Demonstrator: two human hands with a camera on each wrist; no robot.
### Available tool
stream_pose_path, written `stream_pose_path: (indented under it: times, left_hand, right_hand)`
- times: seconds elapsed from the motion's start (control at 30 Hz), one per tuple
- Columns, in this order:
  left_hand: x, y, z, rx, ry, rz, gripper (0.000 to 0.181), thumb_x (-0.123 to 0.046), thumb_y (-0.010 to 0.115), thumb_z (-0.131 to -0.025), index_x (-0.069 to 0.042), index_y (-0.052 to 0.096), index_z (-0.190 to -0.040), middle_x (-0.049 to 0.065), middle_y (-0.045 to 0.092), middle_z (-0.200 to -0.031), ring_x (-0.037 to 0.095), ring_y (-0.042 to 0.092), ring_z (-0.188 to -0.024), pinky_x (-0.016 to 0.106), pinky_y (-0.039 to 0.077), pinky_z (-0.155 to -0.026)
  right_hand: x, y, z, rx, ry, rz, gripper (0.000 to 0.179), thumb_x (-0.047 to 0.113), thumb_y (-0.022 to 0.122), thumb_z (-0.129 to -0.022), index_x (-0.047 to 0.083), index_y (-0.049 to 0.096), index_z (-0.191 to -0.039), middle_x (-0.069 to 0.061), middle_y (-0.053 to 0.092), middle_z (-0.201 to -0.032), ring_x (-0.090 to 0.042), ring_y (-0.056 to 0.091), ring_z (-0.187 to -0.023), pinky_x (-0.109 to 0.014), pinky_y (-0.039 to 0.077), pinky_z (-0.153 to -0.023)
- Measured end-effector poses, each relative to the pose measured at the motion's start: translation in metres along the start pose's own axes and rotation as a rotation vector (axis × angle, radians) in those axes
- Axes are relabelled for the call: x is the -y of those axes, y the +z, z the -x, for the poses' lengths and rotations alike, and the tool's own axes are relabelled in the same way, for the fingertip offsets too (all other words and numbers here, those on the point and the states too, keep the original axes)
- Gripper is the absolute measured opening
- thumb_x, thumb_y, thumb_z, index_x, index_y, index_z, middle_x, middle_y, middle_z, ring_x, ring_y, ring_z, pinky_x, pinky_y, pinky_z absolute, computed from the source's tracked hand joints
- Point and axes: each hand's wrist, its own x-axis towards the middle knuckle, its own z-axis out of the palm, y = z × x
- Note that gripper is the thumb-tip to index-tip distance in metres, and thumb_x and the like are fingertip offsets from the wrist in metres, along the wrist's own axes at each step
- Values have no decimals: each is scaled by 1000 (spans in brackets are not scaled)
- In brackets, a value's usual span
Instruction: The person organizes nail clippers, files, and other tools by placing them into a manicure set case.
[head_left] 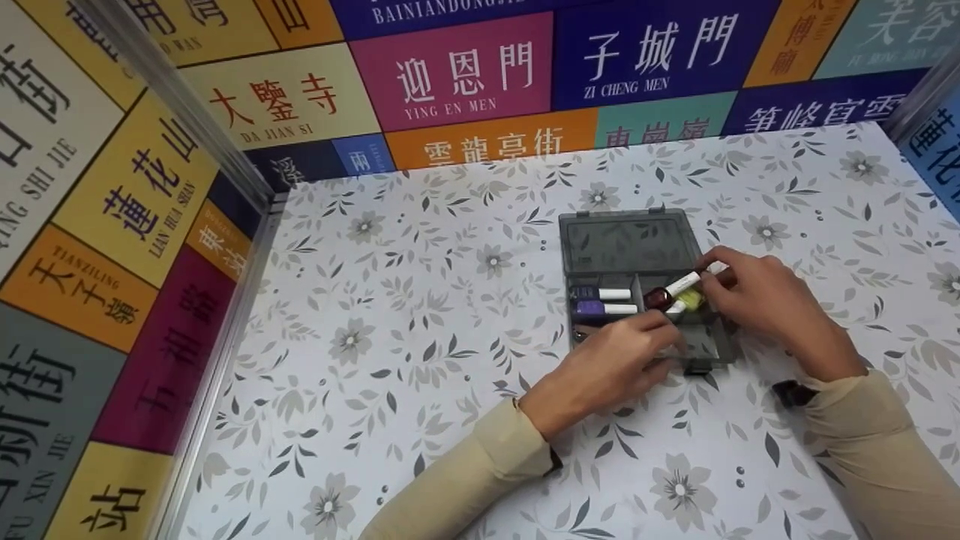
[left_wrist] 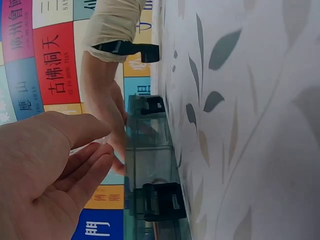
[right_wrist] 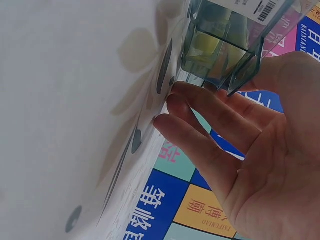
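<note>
A smoky see-through divided box (head_left: 630, 244) lies with its lid folded back. Inside its left part are a dark blue nail polish bottle (head_left: 585, 293) and a purple nail polish bottle (head_left: 590, 307), both white-capped. A dark red nail polish bottle (head_left: 658, 299) tilts over the right part, and my right hand (head_left: 772, 300) pinches the end of its white cap. Under it shows a yellow-green bottle (head_left: 690, 300). My left hand (head_left: 611, 360) reaches over the box's front edge, fingers loosely bent; in the left wrist view nothing shows between thumb and fingertips (left_wrist: 104, 152).
The white flowered tabletop (head_left: 420, 315) extends around the box. Colourful panels with printed lettering (head_left: 457, 71) stand behind and to the left. Black latches (left_wrist: 162, 202) project from the box's front. A barcode label (right_wrist: 250, 7) is on the box.
</note>
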Motion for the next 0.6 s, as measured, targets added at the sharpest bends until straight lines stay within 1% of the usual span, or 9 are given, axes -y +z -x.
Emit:
stream_pose_path:
  times: [0.17, 0.4, 0.6]
  left_hand:
    - [4, 4, -4, 8, -21, 3, 12, -22, 72, -104, -20, 76, -115, -7, 69, -120, 4, 71, -104, 7, 54, -87]
    - [7, 8, -6, 8, -29, -9, 13, -24, 73, -104, -20, 78, -115, -7, 70, -119, 6, 72, -105, 9, 56, -90]
    - [9, 8, -6, 14, -30, -43, 13, -25, 74, -104, -20, 77, -116, -7, 69, -119, 6, 72, -104, 11, 57, -89]
  right_hand:
    - [0, 0, 0, 10, 9, 3, 34, 39, 57, -109, 17, 68, -133, -20, 81, -117, -36, 78, -93, -40, 51, -65]
    - [1, -1, 1, 9, 5, 3, 34, 38, 57, -109, 17, 69, -133, -20, 81, -116, -36, 78, -93, -41, 51, -66]
    - [2, -1, 0, 0, 2, 12, 32, 36, 58, -109, 17, 69, -132, -19, 81, -116, -34, 77, -91, -40, 50, -65]
